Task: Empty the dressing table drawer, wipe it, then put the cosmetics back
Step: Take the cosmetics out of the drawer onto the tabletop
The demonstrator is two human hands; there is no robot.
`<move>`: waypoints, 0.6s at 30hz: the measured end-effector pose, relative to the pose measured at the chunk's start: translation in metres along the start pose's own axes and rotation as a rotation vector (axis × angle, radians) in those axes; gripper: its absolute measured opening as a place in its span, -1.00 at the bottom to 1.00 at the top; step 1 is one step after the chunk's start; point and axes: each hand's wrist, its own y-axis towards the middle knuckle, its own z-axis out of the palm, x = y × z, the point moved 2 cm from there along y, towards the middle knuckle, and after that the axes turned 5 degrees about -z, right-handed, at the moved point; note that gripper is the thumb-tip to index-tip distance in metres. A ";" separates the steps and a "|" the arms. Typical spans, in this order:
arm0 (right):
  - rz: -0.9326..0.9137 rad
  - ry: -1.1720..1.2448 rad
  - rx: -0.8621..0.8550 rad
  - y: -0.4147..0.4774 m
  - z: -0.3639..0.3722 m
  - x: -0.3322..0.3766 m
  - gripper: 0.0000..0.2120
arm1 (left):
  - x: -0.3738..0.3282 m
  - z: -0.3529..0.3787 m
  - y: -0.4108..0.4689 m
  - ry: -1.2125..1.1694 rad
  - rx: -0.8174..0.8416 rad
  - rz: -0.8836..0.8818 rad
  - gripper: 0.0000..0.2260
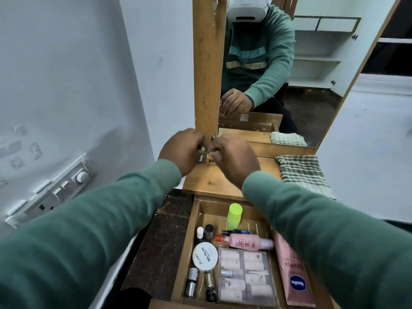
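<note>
The wooden drawer (pixel 186 246) stands pulled out below the dressing table top (pixel 207 184). Inside lie a lime-green bottle (pixel 234 216), a pink bottle (pixel 249 241), a white nail polish remover tub (pixel 205 256), several small nail polish bottles (pixel 192 282), a clear case of small white containers (pixel 245 277) and a pink Vaseline tube (pixel 294 279). Both hands are at the back left of the table top by the mirror frame. My left hand (pixel 181 150) pinches a small item with a green cap (pixel 203 149). My right hand (pixel 231 159) holds a small orange box (pixel 209 160) resting on the top.
A green-and-white checked cloth (pixel 301 172) lies folded at the right of the table top. The tall mirror (pixel 278 70) rises behind it, framed by a wooden post (pixel 208 63). A wall switch panel (pixel 55 190) sits at the left. Dark floor shows left of the drawer.
</note>
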 end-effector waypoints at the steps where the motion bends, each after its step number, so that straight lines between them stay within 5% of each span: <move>1: -0.037 0.035 -0.022 -0.015 -0.001 0.006 -0.96 | -0.004 0.000 -0.015 -0.026 -0.034 0.010 -0.97; 10: 0.029 0.052 0.437 -0.136 0.050 0.022 -0.87 | -0.021 0.055 -0.150 -0.065 0.262 0.054 -0.82; 13: 0.067 0.043 0.483 -0.144 0.055 0.026 -0.82 | -0.017 0.067 -0.160 -0.008 0.238 0.033 -0.95; 18: 0.128 0.105 0.435 -0.150 0.049 0.029 -0.82 | -0.018 0.072 -0.162 0.082 0.222 0.001 -0.76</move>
